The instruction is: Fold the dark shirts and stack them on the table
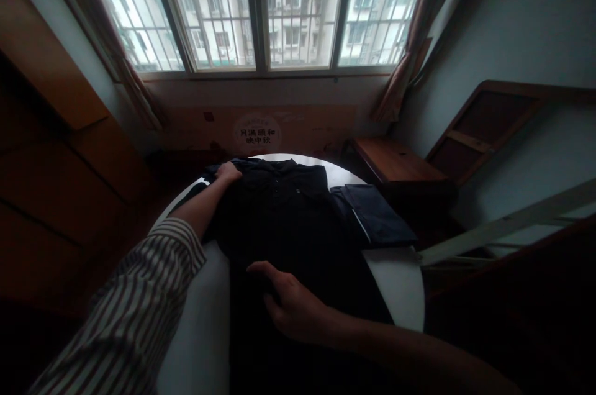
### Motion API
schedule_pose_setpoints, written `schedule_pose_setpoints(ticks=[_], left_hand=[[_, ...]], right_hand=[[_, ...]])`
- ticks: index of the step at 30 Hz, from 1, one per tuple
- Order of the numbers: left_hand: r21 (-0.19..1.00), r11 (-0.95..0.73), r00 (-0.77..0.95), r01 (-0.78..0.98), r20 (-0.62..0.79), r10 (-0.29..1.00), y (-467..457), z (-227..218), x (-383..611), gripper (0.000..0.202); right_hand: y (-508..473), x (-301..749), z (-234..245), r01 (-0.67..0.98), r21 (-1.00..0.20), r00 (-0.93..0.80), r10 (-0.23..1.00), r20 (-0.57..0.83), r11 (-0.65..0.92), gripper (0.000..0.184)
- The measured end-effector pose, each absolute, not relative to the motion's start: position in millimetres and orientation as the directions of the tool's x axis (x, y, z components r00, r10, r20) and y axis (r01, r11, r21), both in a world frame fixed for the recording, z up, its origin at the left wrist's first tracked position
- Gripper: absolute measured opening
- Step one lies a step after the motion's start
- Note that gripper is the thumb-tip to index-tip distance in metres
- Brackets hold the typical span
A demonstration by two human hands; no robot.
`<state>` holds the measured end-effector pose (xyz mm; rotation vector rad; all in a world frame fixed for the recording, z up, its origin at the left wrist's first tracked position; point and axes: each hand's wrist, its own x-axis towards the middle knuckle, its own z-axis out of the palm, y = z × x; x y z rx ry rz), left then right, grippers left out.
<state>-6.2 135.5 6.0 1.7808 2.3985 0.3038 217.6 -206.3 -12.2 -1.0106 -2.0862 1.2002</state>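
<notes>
A black collared shirt [279,221] lies spread on a round white table [195,320], its collar at the far side and its lower part towards me. Small buttons show down its front near the collar. At the shirt's far left, by the shoulder and sleeve, my left hand [228,172] is closed on the dark cloth. Nearer to me, my right hand [298,308] is over the left part of the shirt's body. Its fingers are curled round the black fabric, with the index finger reaching left; the fingertips are partly lost in the dark.
Dark blue folded clothing [377,215] lies at the table's right edge. Beyond stand a low wooden cabinet [395,162] and a leaning wooden frame [484,115]. Barred windows [298,10] with curtains are ahead, and a wooden cupboard [56,153] is at left.
</notes>
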Motion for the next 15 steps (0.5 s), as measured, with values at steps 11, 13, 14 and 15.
schedule_pose_setpoints(ticks=[11, 13, 14, 15], left_hand=[[0.250, 0.174, -0.202, 0.953, 0.090, 0.975, 143.9, -1.9, -14.8, 0.046], [0.272, 0.180, -0.217, 0.945, 0.115, 0.969, 145.5, -0.2, -15.7, 0.045], [0.284, 0.174, -0.216, 0.943, 0.123, 0.969, 146.7, 1.1, -16.0, 0.041], [0.295, 0.166, -0.211, 0.941, 0.127, 0.969, 148.1, 2.6, -16.4, 0.037]], right_hand=[[-217.3, 234.7, -7.9, 0.409, -0.858, -0.573, 0.819, 0.023, 0.310, 0.039], [-217.3, 236.7, -9.0, 0.440, -0.850, -0.550, 0.835, -0.001, 0.289, 0.043], [-216.6, 238.2, -10.2, 0.449, -0.851, -0.549, 0.836, -0.020, 0.274, 0.046], [-215.6, 239.8, -11.8, 0.448, -0.857, -0.560, 0.827, -0.047, 0.254, 0.047]])
